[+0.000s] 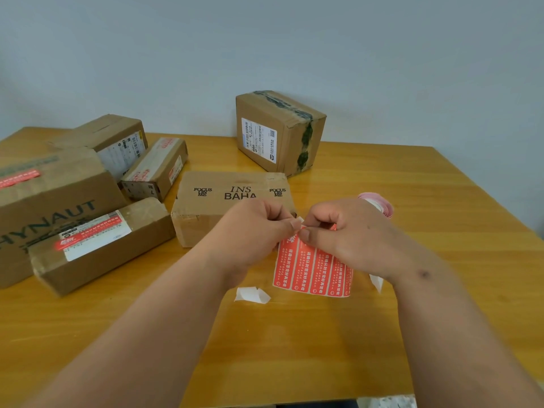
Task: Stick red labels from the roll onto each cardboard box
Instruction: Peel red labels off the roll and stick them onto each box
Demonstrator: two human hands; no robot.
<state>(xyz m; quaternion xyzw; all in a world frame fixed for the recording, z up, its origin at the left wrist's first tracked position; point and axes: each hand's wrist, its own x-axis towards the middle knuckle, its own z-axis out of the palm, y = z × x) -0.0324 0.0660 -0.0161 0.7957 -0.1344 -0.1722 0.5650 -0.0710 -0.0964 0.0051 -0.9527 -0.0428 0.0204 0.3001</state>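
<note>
A strip of red labels (313,267) with white print hangs from between my hands over the table. My left hand (259,228) and my right hand (338,228) both pinch its top edge, fingertips almost touching. Behind my right hand lies the label roll (379,203), mostly hidden. Directly behind my hands sits a cardboard box printed "INS BAHA" (223,198), with no red label showing on it. A taller taped box (279,131) stands at the back. On the left, the long box (100,242), the large box (50,198) and a small box (156,169) carry red labels.
Another box (112,139) stands at the back left. Two scraps of white backing paper (253,294) (376,282) lie on the wooden table (294,348). The table's right edge runs diagonally at the right; a grey wall closes the back.
</note>
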